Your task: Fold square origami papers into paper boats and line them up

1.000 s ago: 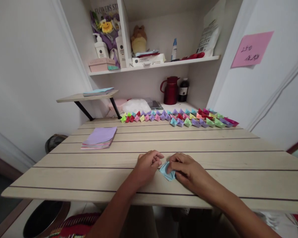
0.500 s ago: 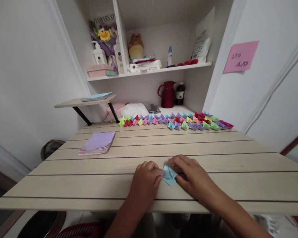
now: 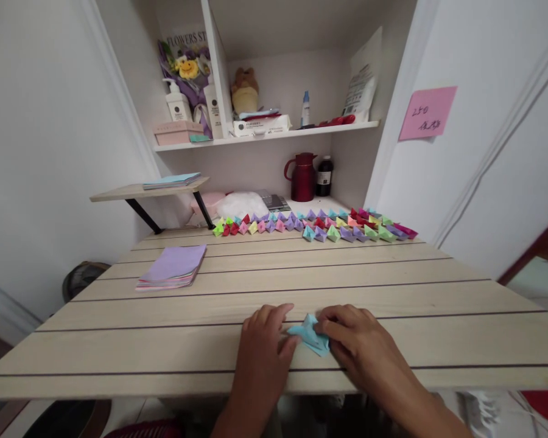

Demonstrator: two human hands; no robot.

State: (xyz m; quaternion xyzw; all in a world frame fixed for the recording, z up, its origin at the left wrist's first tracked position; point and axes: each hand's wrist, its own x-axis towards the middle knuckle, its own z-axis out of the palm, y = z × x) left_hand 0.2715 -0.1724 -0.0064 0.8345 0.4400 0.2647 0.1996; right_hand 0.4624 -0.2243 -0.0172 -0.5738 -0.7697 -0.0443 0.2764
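Observation:
A small light-blue folded paper (image 3: 314,338) lies near the front edge of the wooden table (image 3: 173,347), partly opened out with a point toward the left. My right hand (image 3: 358,340) pinches its right side between thumb and fingers. Left of the paper, my left hand (image 3: 265,340) has thumb and forefinger spread apart, the thumb tip close by the paper's left point. Whether that thumb touches the paper is hard to tell. Several folded paper boats (image 3: 333,233) in many colours stand in rows along the table's back.
A stack of square paper (image 3: 176,266), purple on top, lies at the left. Behind it a small raised shelf (image 3: 119,192) bears more blue paper (image 3: 172,180). A red jug (image 3: 302,177) and a dark bottle (image 3: 324,176) stand at the back. A pink note (image 3: 428,113) is stuck on the right wall.
My left thumb and forefinger have parted and let go of the paper's left side. My right hand has shifted its hold, and the paper has turned and opened a little.

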